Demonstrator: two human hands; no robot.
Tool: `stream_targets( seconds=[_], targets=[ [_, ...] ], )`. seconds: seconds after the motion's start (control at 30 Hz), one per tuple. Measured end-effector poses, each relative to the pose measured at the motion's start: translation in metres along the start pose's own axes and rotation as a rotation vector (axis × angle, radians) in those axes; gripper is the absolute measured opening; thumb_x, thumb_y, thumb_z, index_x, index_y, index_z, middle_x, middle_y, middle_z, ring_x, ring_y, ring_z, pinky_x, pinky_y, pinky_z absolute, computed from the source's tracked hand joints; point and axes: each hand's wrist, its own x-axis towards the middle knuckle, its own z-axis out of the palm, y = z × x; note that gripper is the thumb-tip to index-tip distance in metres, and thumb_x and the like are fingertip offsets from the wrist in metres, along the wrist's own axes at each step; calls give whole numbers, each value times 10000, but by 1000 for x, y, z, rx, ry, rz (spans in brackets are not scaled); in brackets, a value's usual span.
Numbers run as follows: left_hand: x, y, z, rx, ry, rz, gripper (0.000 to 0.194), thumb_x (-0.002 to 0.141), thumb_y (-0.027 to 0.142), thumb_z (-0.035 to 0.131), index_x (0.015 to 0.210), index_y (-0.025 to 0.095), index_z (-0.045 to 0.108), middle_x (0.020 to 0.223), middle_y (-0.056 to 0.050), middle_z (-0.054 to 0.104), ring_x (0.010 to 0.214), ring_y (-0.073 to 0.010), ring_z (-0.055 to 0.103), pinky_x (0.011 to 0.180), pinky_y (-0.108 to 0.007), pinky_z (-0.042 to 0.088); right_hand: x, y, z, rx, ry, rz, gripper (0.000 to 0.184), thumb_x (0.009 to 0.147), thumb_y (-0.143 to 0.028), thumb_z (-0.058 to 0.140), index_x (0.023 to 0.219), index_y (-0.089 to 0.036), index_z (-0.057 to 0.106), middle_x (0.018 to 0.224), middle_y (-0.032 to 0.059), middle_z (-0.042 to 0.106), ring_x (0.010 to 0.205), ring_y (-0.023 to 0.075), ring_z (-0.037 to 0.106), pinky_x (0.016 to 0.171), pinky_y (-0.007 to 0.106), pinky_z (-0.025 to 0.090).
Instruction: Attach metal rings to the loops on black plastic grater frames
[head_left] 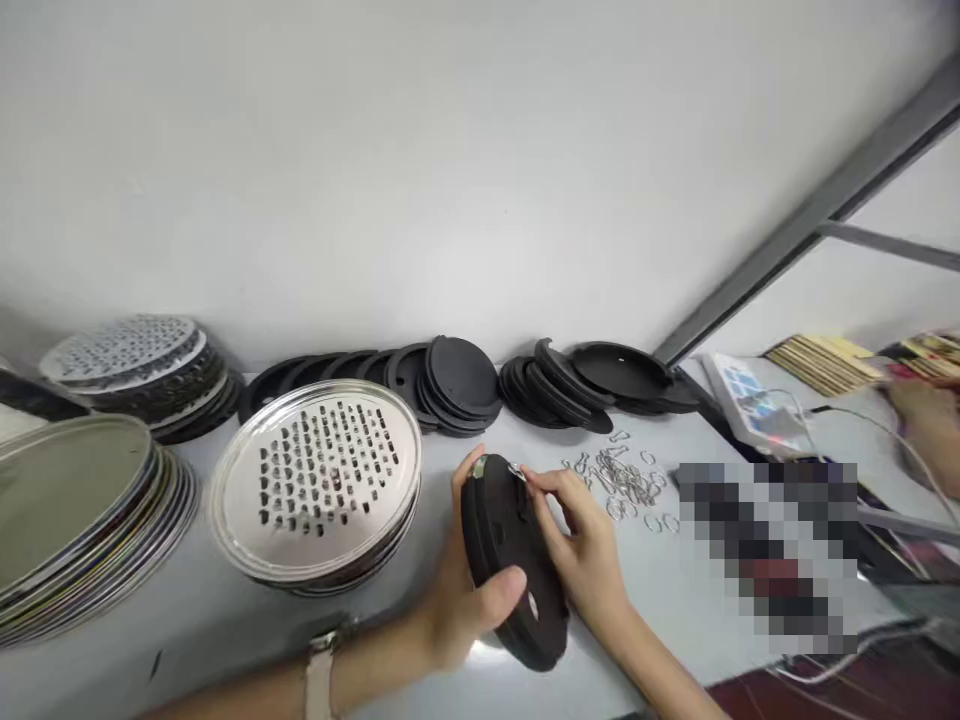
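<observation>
Low in the middle of the frame, the person's left hand (469, 590) and right hand (577, 540) together hold a black round disc (514, 565) up off the bench, tilted on edge. The left hand is curled around the disc's near side, with the thumb across its face and the fingers reaching over the rim. The right hand is mostly closed, its thumb and forefinger pinching a small silver clip (516, 472) at the top rim. Just right of that hand, a loose scatter of wire clips (619, 482) lies on the grey bench (660, 610). To the left, a narrow strip of bench separates the left hand from a stack of perforated steel discs (315, 480). Stacked black discs (457, 385) line the far edge against the white wall (450, 150). At the right edge of the frame, another person's hand (926, 430) reaches in, beyond a pixelated patch (765, 555).
</observation>
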Motion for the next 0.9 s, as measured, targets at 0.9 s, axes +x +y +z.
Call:
stream_targets(
  seconds=[0.9],
  targets=[
    [-8,1,0,29,136,-20,735,901,405,560,1481,258,133,1445,-100,398,1349,-324,349,1112,-482,304,-4,5,-6,24,-94,75,123,955,-196,488,991,-254,591,964,29,638,929,182,621,816,296,484]
  ],
)
